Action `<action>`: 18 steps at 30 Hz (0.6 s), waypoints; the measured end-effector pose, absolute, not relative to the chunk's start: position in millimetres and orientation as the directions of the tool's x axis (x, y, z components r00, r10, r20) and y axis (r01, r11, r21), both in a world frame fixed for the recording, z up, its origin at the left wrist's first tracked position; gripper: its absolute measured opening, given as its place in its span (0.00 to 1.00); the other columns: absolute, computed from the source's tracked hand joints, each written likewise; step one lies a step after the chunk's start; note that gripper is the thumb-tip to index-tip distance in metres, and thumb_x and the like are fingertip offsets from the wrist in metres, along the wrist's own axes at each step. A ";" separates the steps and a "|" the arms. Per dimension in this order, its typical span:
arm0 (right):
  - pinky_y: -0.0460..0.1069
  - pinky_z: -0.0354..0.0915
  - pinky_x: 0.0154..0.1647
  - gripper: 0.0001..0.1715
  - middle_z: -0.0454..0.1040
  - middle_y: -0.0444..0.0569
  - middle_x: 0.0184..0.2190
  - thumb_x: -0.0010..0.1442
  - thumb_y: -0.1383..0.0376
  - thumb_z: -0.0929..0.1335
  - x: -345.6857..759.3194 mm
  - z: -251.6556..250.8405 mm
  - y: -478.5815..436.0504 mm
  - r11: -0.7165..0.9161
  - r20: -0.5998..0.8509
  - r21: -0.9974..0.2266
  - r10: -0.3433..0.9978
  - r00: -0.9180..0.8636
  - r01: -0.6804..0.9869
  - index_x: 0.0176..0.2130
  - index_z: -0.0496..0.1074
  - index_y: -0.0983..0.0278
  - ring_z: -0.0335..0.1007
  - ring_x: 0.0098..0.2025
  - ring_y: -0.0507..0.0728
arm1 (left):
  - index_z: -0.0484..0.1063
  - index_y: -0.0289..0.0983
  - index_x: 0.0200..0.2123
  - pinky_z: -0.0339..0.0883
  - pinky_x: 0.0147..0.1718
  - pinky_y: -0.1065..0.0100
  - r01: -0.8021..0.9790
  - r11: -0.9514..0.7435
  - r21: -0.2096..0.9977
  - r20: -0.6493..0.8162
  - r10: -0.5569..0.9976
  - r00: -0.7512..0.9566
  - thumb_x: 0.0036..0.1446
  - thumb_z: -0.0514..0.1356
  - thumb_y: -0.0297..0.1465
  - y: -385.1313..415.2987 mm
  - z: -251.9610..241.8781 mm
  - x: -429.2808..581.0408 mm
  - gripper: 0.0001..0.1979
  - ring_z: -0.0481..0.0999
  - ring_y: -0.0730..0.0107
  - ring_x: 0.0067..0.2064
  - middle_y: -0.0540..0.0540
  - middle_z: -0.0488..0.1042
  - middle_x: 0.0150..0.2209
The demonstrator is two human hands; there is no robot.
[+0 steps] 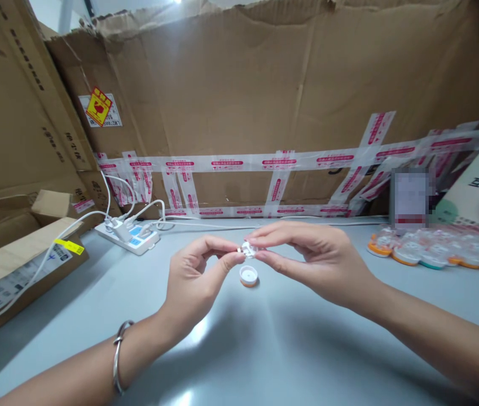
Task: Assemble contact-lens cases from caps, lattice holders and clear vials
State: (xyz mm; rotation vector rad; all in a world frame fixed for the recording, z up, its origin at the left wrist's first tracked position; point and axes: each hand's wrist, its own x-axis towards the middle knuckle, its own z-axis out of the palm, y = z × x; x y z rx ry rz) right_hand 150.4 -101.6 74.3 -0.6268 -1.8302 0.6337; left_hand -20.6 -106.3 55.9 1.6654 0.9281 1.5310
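Observation:
Between my two hands, above the table, is a small white plastic part [248, 250], too small to tell its kind. My left hand [199, 270] pinches its left side with thumb and forefinger, where a tiny gold-coloured bit shows. Thumb and fingers of my right hand [311, 251] close on its right side and partly cover it. Just below the fingertips, a round white cup-like piece [248, 275] with an orange base sits on the grey table [290, 349], apart from both hands.
At the right lie several clear domed pieces with orange and green bases [434, 248], beside a blurred upright card [411, 197]. A power strip [133, 237] with plugs and white cables stands left, near an open cardboard box [23, 265]. A large taped carton [222, 101] walls the back.

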 end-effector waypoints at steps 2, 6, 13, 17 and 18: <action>0.53 0.74 0.43 0.06 0.78 0.45 0.34 0.51 0.69 0.70 150.5 74.9 -102.3 0.724 0.666 -0.678 0.679 -0.307 0.131 0.32 0.76 0.59 0.75 0.38 0.55 | 0.73 0.36 0.26 0.70 0.33 0.73 0.056 -0.524 0.850 0.522 0.852 0.050 0.48 0.64 0.25 -106.3 55.7 -20.9 0.02 0.75 0.73 0.31 0.50 0.76 0.26; 0.53 0.73 0.42 0.05 0.78 0.45 0.34 0.51 0.68 0.70 151.5 75.9 -101.8 0.724 0.666 -0.673 0.683 -0.300 0.154 0.31 0.76 0.59 0.75 0.39 0.56 | 0.73 0.36 0.25 0.70 0.33 0.74 0.054 -0.539 0.841 0.537 0.842 0.048 0.48 0.63 0.24 -106.8 55.6 -21.9 0.03 0.75 0.74 0.31 0.51 0.76 0.26; 0.50 0.73 0.38 0.04 0.78 0.49 0.33 0.52 0.67 0.70 155.7 79.3 -98.9 0.761 0.672 -0.621 0.640 -0.371 0.187 0.32 0.76 0.63 0.75 0.37 0.55 | 0.73 0.36 0.26 0.70 0.32 0.74 0.066 -0.546 0.835 0.544 0.838 0.050 0.48 0.63 0.24 -106.1 56.1 -20.7 0.03 0.75 0.74 0.30 0.51 0.76 0.26; 0.49 0.73 0.38 0.03 0.78 0.48 0.33 0.54 0.68 0.69 157.6 79.8 -98.0 0.812 0.696 -0.540 0.579 -0.425 0.221 0.32 0.75 0.63 0.75 0.36 0.54 | 0.73 0.36 0.26 0.70 0.33 0.74 0.061 -0.531 0.845 0.529 0.847 0.048 0.48 0.63 0.25 -107.0 54.9 -21.3 0.02 0.75 0.73 0.31 0.50 0.76 0.26; 0.49 0.73 0.38 0.04 0.78 0.48 0.34 0.54 0.69 0.69 158.1 79.2 -97.6 0.833 0.708 -0.500 0.551 -0.441 0.236 0.33 0.74 0.63 0.75 0.36 0.54 | 0.73 0.36 0.26 0.70 0.33 0.74 0.057 -0.520 0.852 0.518 0.854 0.044 0.48 0.63 0.25 -107.3 54.7 -21.5 0.02 0.75 0.73 0.31 0.50 0.76 0.27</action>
